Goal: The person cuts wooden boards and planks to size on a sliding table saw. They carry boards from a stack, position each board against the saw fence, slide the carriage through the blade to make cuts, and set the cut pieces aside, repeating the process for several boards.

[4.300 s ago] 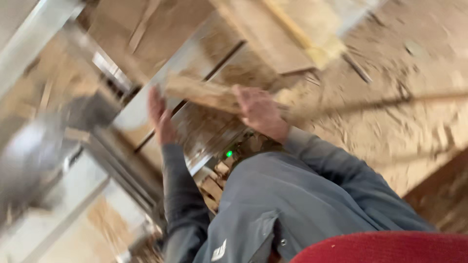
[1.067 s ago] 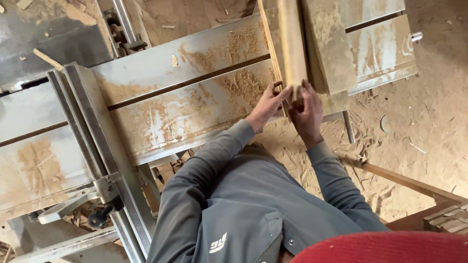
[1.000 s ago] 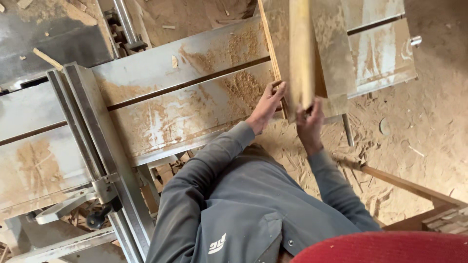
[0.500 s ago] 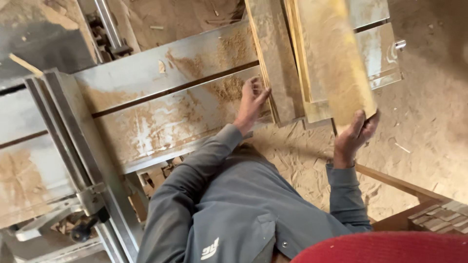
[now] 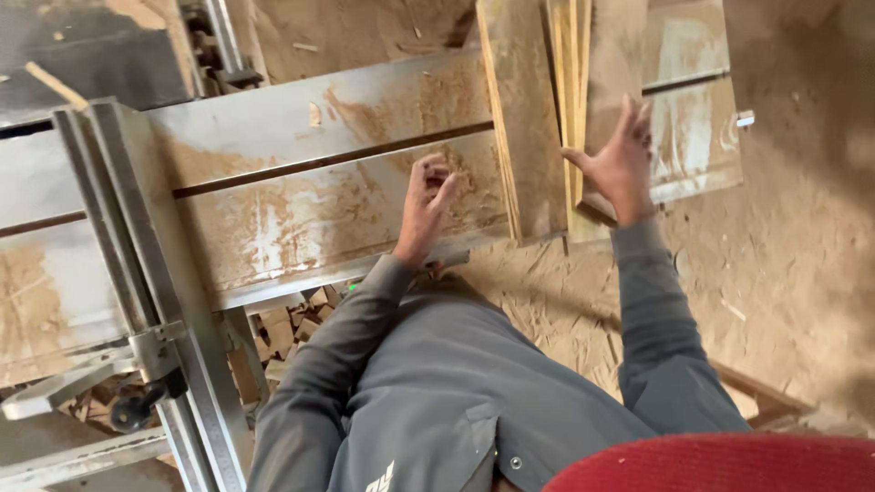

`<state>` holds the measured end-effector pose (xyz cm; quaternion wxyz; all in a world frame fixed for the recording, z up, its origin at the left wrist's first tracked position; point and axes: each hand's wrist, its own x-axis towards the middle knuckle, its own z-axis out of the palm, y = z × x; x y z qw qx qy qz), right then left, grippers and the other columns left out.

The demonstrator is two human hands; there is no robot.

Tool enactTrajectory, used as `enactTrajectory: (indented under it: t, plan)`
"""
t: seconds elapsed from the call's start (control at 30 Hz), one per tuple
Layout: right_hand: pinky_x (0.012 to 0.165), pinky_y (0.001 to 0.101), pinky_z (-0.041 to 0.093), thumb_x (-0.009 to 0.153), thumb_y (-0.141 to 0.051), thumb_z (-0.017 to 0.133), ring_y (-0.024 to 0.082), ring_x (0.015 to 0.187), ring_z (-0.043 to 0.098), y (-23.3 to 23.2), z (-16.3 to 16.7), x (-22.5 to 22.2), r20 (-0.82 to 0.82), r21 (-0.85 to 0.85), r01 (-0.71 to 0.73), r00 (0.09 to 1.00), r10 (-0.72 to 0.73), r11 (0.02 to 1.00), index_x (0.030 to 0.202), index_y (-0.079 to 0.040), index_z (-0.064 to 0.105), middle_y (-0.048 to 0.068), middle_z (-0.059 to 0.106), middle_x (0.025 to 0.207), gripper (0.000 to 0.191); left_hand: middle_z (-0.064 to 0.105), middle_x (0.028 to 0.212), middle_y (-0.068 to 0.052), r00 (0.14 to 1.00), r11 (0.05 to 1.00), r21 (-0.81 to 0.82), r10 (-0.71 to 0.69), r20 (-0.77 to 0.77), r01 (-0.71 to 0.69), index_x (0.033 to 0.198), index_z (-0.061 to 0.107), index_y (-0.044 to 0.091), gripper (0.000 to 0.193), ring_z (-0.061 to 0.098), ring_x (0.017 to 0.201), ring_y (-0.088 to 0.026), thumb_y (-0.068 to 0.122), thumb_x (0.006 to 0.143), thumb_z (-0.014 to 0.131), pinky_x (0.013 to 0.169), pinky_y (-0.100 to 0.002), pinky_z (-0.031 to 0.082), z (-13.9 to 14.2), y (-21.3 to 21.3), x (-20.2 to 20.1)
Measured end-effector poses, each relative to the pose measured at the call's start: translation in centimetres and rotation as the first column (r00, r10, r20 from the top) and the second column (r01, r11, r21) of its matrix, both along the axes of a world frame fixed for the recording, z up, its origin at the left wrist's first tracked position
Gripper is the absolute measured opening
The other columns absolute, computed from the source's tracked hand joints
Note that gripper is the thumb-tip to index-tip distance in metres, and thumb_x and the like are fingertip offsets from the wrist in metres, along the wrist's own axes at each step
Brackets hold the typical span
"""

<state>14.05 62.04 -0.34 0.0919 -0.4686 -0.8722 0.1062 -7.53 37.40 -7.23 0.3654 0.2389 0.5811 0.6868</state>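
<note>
My left hand [image 5: 425, 204] hovers over the sawdust-covered metal saw table [image 5: 301, 155], fingers loosely curled and holding nothing. My right hand [image 5: 622, 162] is spread flat with fingers apart, resting on the near end of a wide wooden board [image 5: 615, 64]. That board lies on the right part of the table. Beside it are several thin wooden strips on edge [image 5: 567, 91] and another flat board [image 5: 521, 118] further left. All the boards run away from me across the table.
A dark slot [image 5: 319, 162] runs across the table. A metal rail and fence [image 5: 137, 273] cross it at the left. Wood offcuts [image 5: 296, 319] are piled under the table. Thick sawdust covers the floor [image 5: 793, 255] on the right.
My right hand has laid the wide board flat beside the others and let go of it. My left hand has come off the boards and moved left.
</note>
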Motion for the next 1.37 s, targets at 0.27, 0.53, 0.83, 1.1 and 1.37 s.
enactTrajectory:
  t: [0.27,0.53,0.83,1.1,1.37]
  plan:
    - [0.123,0.059,0.039,0.085,-0.037,0.086,0.045,0.148,0.043,3.9,-0.9,-1.4,-0.193,-0.14,0.006,0.981,-0.033,0.99,0.165,-0.014,0.031,0.025,0.042,0.158,0.1,0.061,0.116,-0.007,0.935,0.955,-0.093,0.253,-0.247,-0.283,0.143,0.048,0.007,0.042,0.062,0.104,-0.016,0.013,0.105,0.064,0.093,-0.031,0.055,6.2,-11.2,-3.7]
    - [0.121,0.0567,0.036,0.079,-0.025,0.09,0.049,0.146,0.033,-0.5,5.5,-5.5,-0.193,0.301,-0.695,0.626,0.756,0.653,0.157,-0.002,0.03,0.029,0.031,0.157,0.102,0.059,0.124,-0.008,0.783,0.877,-0.017,0.419,-0.459,-0.48,0.142,0.049,0.003,0.041,0.061,0.107,-0.017,0.009,0.104,0.064,0.091,-0.032,0.055,19.0,-25.1,-6.0]
    - [0.115,0.0611,0.038,0.074,-0.026,0.093,0.043,0.14,0.045,-14.8,11.3,-29.9,0.048,0.406,-0.914,0.02,0.999,-0.001,0.13,-0.009,0.056,0.02,0.046,0.15,0.069,0.056,0.138,-0.014,0.728,0.965,0.001,0.2,-0.655,-0.264,0.147,0.05,0.004,0.052,0.056,0.129,-0.022,0.037,0.11,0.063,0.111,-0.039,0.05,27.4,-37.1,-17.9]
    - [0.107,0.0506,0.039,0.069,-0.037,0.086,0.033,0.132,0.045,-31.4,18.3,-55.5,0.621,0.312,-0.69,-0.372,0.69,-0.653,0.146,-0.019,0.054,0.015,0.048,0.143,0.085,0.071,0.125,-0.02,0.784,0.943,-0.331,-0.173,-0.596,-0.043,0.151,0.037,0.005,0.08,0.066,0.118,-0.031,0.043,0.093,0.076,0.107,-0.046,0.047,20.3,-43.7,-33.8]
    - [0.119,0.0507,0.028,0.072,-0.047,0.083,0.021,0.143,0.038,-44.8,14.1,-66.5,0.764,0.094,-0.752,-0.366,0.532,-0.652,0.162,-0.029,0.036,0.0,0.046,0.152,0.102,0.058,0.152,-0.02,0.874,0.973,-0.056,0.177,-0.452,-0.226,0.164,0.034,0.012,0.072,0.06,0.138,-0.029,0.03,0.107,0.075,0.116,-0.043,0.049,9.9,-49.1,-35.8]
